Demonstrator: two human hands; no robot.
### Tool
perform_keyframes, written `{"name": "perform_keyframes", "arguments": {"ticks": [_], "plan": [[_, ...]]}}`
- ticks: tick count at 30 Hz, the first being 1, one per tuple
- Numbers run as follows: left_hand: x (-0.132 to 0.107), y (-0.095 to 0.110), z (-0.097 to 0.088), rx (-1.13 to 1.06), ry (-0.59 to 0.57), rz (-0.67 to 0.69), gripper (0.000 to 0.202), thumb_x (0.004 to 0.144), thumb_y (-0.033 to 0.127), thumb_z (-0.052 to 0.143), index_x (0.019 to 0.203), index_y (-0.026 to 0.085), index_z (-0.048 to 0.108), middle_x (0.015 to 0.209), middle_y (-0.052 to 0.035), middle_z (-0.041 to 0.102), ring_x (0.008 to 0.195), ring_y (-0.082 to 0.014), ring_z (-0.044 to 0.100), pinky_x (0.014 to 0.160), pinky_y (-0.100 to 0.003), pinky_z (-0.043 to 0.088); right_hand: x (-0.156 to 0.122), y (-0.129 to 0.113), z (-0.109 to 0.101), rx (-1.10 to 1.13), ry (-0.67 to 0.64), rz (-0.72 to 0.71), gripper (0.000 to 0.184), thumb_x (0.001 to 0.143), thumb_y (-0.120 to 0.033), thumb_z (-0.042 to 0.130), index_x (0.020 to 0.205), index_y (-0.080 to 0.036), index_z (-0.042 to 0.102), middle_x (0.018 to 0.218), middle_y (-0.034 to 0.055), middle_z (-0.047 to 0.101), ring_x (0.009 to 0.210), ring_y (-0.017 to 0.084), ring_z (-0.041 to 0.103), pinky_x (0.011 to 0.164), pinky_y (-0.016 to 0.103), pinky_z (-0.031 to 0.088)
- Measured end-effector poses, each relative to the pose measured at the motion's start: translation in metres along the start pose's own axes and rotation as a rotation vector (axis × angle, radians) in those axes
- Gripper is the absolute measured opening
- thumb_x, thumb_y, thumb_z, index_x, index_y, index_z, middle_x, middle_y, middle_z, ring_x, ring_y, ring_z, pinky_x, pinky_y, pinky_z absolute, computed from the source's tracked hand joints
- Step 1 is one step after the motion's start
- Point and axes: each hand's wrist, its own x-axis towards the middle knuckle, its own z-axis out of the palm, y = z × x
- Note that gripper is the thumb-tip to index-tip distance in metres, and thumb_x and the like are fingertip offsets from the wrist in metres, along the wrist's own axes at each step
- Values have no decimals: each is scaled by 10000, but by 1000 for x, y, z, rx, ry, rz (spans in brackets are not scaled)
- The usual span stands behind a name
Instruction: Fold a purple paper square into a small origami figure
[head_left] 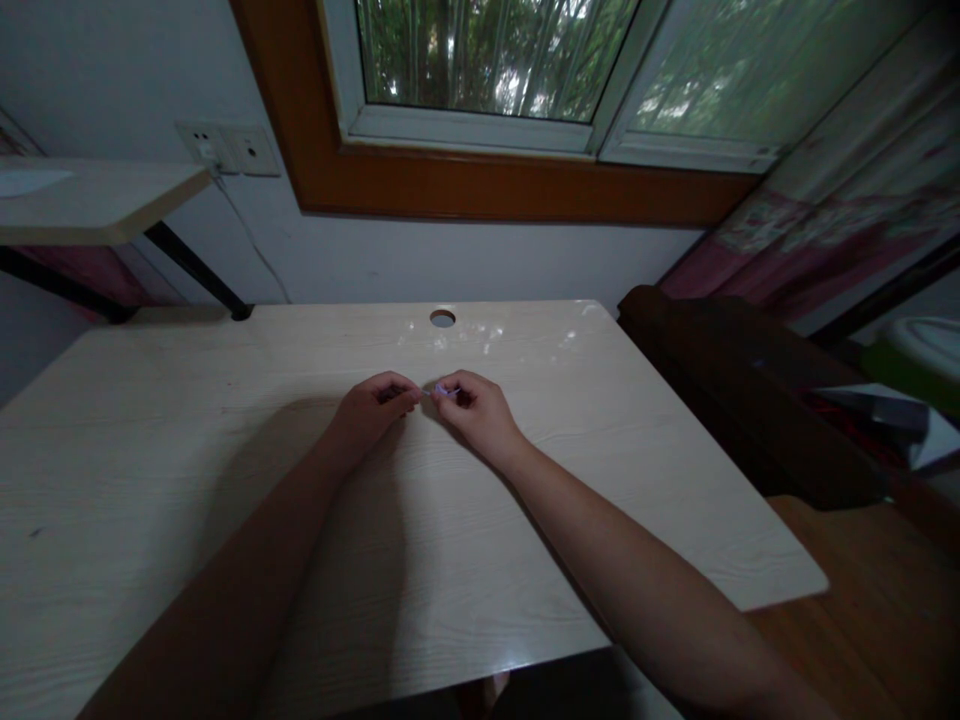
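Over the middle of the pale wood-grain desk (480, 540), my two hands meet almost fingertip to fingertip. My right hand (474, 405) is closed in a pinch on a small, thin, light purple item (442, 390); its kind is too small to make out. A fine pale strand seems to run from it toward the left fingertips. My left hand (379, 405) is also pinched closed, at the strand's other end. The fingers hide most of what lies between them.
A round cable hole (442, 318) is near the desk's back edge. At the left stands a raised shelf (112, 205) on black legs. A wall socket (229, 150) has a cord hanging down. Dark wooden furniture (720, 390) stands beyond the desk's right edge.
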Motion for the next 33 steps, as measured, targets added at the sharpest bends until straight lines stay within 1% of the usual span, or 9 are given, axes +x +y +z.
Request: {"name": "perform_keyframes", "arguments": {"ticks": [6,12,17,23,33], "plan": [[0,0,0,-3,-6,0,278,791,452,664,850,180,681,768,-18,671,742,-164,600,687,-260,449,0,1,1,-31,1,-49,119,842,-286,624,841,-181,680,779,24,634,684,136,561,635,254,425],[-1,1,0,7,-14,-2,269,781,437,659,834,174,680,775,-21,675,734,-164,592,693,-267,441,-1,-2,-1,-63,-34,-112,127,857,-301,642,924,-212,704,839,32,652,779,158,595,700,268,440],[-2,4,0,-24,-34,8,241,793,415,633,813,178,673,769,-15,661,741,-162,583,705,-269,439,-1,-5,-3,-97,-54,-163,106,869,-261,629,908,-229,723,801,26,624,770,157,587,698,270,432],[-3,6,1,-30,-9,-4,238,797,415,612,808,184,667,741,-13,643,725,-161,579,690,-264,451,-2,-6,-3,-117,-59,-178,105,875,-266,623,895,-234,721,811,32,627,770,164,582,700,282,435],[-2,5,0,-2,-2,-29,235,788,414,645,801,185,695,731,-15,671,711,-160,593,667,-261,455,-2,-7,-3,-135,-39,-207,109,877,-245,621,908,-236,725,838,39,642,800,171,588,723,288,449]]}}
